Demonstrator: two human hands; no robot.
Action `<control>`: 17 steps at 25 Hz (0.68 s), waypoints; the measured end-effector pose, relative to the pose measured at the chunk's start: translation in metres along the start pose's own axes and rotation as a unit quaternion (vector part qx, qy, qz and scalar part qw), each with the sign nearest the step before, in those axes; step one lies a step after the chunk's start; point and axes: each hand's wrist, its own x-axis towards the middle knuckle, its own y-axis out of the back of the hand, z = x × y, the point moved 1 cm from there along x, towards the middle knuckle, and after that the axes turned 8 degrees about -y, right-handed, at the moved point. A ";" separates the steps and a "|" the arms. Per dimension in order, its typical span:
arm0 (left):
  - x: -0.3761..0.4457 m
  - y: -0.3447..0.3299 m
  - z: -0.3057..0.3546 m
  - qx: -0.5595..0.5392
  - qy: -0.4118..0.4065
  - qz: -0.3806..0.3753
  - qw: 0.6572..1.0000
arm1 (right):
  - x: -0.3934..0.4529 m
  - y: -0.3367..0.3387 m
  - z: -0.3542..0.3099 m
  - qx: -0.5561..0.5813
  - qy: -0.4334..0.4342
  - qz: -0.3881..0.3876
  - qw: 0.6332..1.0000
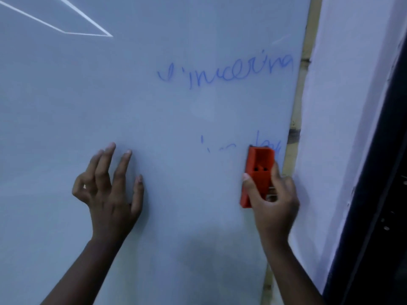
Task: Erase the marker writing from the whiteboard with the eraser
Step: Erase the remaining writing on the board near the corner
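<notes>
A pale whiteboard (pixel 154 117) fills most of the view. Blue marker writing (pixel 226 71) runs across its upper right. Below it are faint remnants of a second blue line (pixel 263 140), partly wiped. My right hand (pixel 272 201) grips an orange eraser (pixel 258 167) by its sides and holds it flat against the board, its top edge over the lower writing near the board's right edge. My left hand (pixel 110 190) rests on the board to the left, fingers spread, fingertips touching the surface, holding nothing.
The board's tan right edge strip (pixel 305 69) runs top to bottom. Beyond it lies a white wall (pixel 343 106) and a dark frame (pixel 378 205) at far right. A bright reflection of lines (pixel 66 31) shows at the board's upper left.
</notes>
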 end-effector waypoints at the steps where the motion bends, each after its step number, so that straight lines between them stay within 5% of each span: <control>1: 0.006 -0.001 -0.005 0.014 -0.012 -0.001 1.000 | 0.007 0.004 0.006 0.008 -0.019 0.007 1.000; 8: 0.002 -0.013 -0.010 0.045 -0.026 -0.042 0.998 | 0.024 -0.009 -0.002 0.102 -0.129 0.062 0.984; 17: 0.001 -0.014 -0.011 0.055 -0.037 -0.032 0.997 | -0.070 -0.069 -0.101 0.000 0.163 -0.122 0.979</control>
